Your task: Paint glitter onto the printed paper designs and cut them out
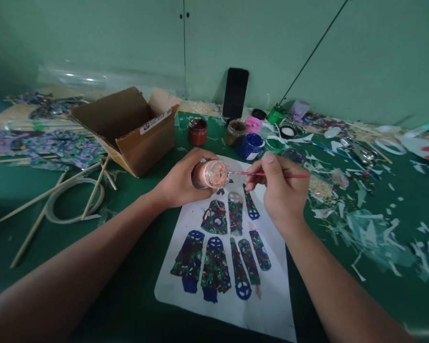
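Observation:
My left hand (184, 178) is wrapped round an open glass jar of peach paint (215, 174), tilted toward me. Between the fingers of my right hand (280, 186) is a thin red paintbrush (289, 176), its tip at the jar's rim. Below both hands lies a white sheet (186, 305) bearing several painted pieces, patterned in dark red, green and blue, such as a skirt-like shape (215, 216) and narrow strips (260, 255). A few pieces have peach ends.
An open cardboard box (146, 143) stands left, near wooden sticks (39, 233) and a coiled strip (50, 209). Behind the hands are a red jar (198, 132), a blue jar (250, 145) and a leaning phone (236, 93). Plastic scraps (375, 233) litter the right side.

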Available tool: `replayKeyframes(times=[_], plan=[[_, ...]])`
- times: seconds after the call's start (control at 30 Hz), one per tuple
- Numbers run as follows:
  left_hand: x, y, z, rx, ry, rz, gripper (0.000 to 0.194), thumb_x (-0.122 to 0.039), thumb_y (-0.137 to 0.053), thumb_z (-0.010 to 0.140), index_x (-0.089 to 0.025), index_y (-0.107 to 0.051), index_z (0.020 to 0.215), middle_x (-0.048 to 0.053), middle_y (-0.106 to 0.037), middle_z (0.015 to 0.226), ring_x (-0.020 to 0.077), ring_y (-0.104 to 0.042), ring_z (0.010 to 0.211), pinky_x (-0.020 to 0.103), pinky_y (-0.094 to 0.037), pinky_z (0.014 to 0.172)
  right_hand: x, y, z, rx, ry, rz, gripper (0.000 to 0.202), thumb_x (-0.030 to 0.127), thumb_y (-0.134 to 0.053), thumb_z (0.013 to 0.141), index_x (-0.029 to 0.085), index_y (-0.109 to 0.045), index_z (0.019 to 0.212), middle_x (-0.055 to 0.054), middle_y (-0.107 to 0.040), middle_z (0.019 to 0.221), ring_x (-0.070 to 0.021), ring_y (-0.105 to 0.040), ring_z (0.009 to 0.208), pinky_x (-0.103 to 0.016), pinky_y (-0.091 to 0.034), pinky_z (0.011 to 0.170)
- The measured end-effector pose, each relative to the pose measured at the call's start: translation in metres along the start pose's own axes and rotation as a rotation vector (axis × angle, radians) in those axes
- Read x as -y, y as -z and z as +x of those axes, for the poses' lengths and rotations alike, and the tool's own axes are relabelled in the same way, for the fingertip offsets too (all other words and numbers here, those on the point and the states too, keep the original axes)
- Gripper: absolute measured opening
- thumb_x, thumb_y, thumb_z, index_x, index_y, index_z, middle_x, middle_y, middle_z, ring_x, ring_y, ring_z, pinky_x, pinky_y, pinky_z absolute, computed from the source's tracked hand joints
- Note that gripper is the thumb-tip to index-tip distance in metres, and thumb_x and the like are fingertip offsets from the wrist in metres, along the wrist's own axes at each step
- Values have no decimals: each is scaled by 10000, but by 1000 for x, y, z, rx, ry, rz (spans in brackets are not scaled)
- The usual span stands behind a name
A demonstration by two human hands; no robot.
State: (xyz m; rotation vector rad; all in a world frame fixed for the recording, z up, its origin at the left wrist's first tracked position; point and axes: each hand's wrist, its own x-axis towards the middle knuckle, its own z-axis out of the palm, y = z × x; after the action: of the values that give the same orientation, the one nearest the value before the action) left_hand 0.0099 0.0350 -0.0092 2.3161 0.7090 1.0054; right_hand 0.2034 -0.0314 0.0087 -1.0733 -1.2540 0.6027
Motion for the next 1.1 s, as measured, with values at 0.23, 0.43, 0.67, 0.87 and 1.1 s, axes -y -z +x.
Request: replayKeyframes(times=[0.23,0.43,0.67,0.87,1.1], plan=[[2,-1,-1,-5,-16,6,511,-203,-704,630,-208,-518,1107,88,-587,1100,241,-594,1014,395,-490,878,-2,-1,-3,87,15,-30,368,443,-564,913,198,-649,652,16,-609,562,-87,-560,443,-232,-449,437],[1,-2,-1,0,-28,6,488,-211,-706,641,-212,-519,1092,73,-588,1081,234,-590,1004,381,-489,865,-1,-1,-3,23,103,-154,349,413,-531,936,199,-654,689,19,-630,588,-87,-578,466,-228,-453,458],[2,-2,-2,2,-29,5,502,-213,-713,651,-203,-518,1114,87,-582,1109,232,-589,1025,378,-486,876,1,-2,-5,51,115,-169,330,387,-548,930,200,-660,682,17,-632,590,-89,-591,489,-224,-462,472],[1,-2,-2,-9,-13,35,500,-216,-721,654,-212,-515,1109,80,-595,1117,230,-590,1017,385,-487,887,-3,-1,2,-32,-40,58,375,491,-591,884,202,-630,648,24,-598,535,-91,-549,402,-240,-466,411],[0,-2,-1,-11,-4,32,493,-219,-713,652,-210,-517,1105,76,-588,1107,229,-592,1020,374,-491,876,-4,-2,0,55,-35,-31,361,497,-607,875,199,-648,675,20,-626,586,-78,-563,437,-221,-473,437]])
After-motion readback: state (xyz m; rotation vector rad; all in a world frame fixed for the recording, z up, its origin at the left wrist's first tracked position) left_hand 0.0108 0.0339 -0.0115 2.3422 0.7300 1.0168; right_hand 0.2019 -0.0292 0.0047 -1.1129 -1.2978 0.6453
